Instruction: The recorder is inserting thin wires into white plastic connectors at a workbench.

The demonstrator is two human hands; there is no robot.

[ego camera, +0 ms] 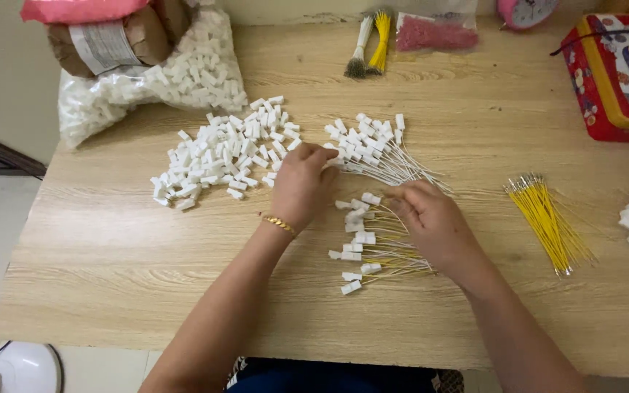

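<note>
My left hand (301, 183) pinches a white connector (329, 153) at the near-left edge of the far wired bundle (373, 149), whose wires run right and nearward; my right hand (431, 222) rests curled on the nearer wired row (362, 244), grip unclear. I see one loose connector heap (223, 153) left, one yellow wire bunch (544, 218) lying near-to-far right, bare table (111, 276) near-left.

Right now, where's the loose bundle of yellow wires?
In the head view, the loose bundle of thin yellow wires lies on the wooden table, beyond the right hand, short of the red tin box.
</note>
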